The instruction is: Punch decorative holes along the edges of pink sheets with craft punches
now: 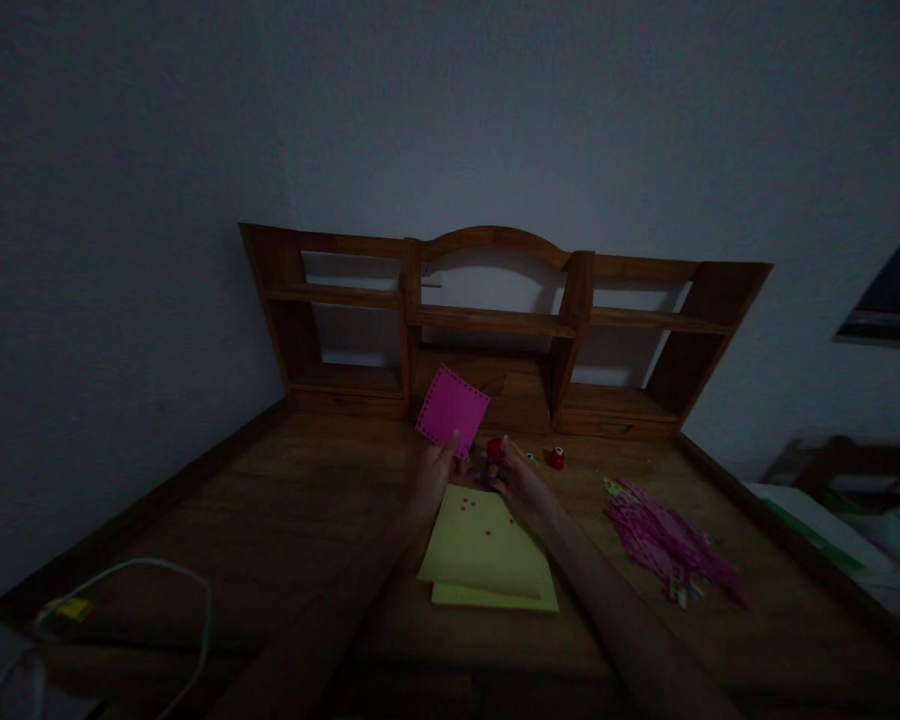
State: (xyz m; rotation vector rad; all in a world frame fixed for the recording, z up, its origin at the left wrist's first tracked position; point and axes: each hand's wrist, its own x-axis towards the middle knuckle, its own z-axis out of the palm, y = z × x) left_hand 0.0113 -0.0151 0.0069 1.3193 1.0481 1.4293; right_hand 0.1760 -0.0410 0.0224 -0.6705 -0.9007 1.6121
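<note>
Head cam's got the left hand (439, 470) pinching a pink card (451, 403) up at its 12 o'clock, right hand (519, 468) gripping a little red punch (494, 450) at its 10, yellow paper (480, 560) at 6 below both.

So there's a wooden shelf unit (495, 320) with an arched top mid-frame, a wall socket (432, 279) peeking through it. Pale cable (208, 610) loops around lower left, near some little yellow thing (73, 608). Looks like a wooden chair (862, 456) at right, kinda dark, below a blackish panel (896, 285).
</note>
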